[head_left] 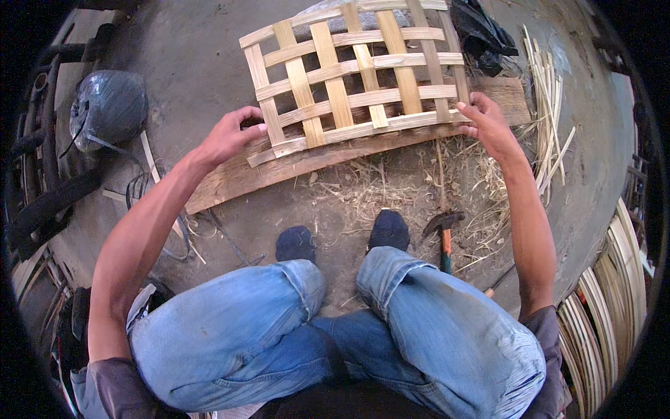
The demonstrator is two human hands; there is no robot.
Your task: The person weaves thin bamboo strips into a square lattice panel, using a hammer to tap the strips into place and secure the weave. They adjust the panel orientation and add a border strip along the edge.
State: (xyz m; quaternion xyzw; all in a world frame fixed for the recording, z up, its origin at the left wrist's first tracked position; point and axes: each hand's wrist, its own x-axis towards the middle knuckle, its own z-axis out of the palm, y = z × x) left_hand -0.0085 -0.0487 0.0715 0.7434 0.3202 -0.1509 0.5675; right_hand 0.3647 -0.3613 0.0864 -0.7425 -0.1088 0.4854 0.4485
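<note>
A woven lattice panel (338,103) of flat pale wooden or bamboo strips is held up in front of me, slightly tilted, above a rough wooden plank (230,183). My left hand (234,136) has its thumb and fingers closed at the panel's lower left edge. At the lower right corner, my right hand (488,126) grips the panel, with thumb and fingertips on the end strips. Gaps between the crossing strips show the plank and floor behind.
A hammer (444,227) lies near my right foot, among curled wood shavings (370,195). Thin loose strips (548,105) lie at right, curved strips (607,300) at lower right. A plastic-wrapped bundle (112,108) sits at left; black plastic (488,35) lies behind the panel.
</note>
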